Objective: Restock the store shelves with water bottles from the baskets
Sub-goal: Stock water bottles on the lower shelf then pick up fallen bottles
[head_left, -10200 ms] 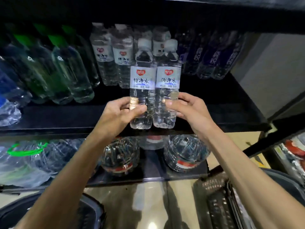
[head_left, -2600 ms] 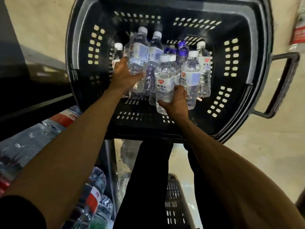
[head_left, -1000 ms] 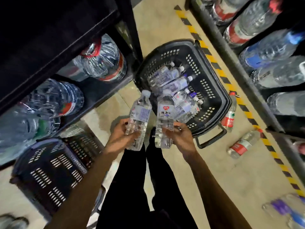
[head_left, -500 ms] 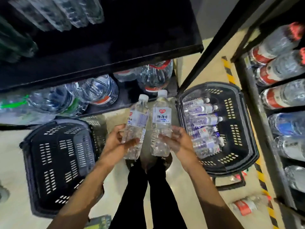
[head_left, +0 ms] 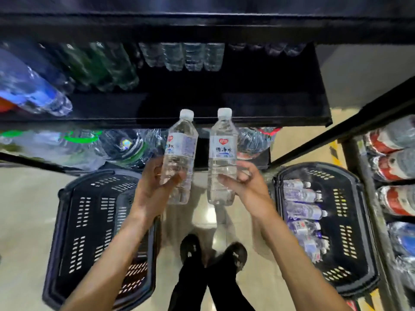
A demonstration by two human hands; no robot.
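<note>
**Desk:** What's on your far left?

**Me:** A black perforated plastic basket (head_left: 89, 198) sits on the pale floor (head_left: 22, 209), below the rack. In front of it I see the left hand (head_left: 152, 187). Its fingers and thumb are wrapped round the lower half of a clear plastic water bottle with a white cap and a red-heart label (head_left: 179, 153). The bottle is nearly upright, its top tipped slightly rightward.

**Desk:** And the other side?

**Me:** Just beside it, with a gap between, is a second clear white-capped bottle with blue lettering on its label (head_left: 222, 153). It stands upright in the right hand (head_left: 244, 187), which grasps it low on the body, thumb across the front. Both caps sit level with the front edge of the black shelf board (head_left: 258, 104). At the back of that board I make out a row of clear bottle bases (head_left: 182, 56), blurred. Below the hands are black shoes (head_left: 190, 248).

**Desk:** Further right?

**Me:** A second black basket (head_left: 363, 221) is on the floor, with small clear bottles (head_left: 301, 209) lying on their sides in it. Past that I see bottles with red labels (head_left: 395, 153) on a rack.
</note>
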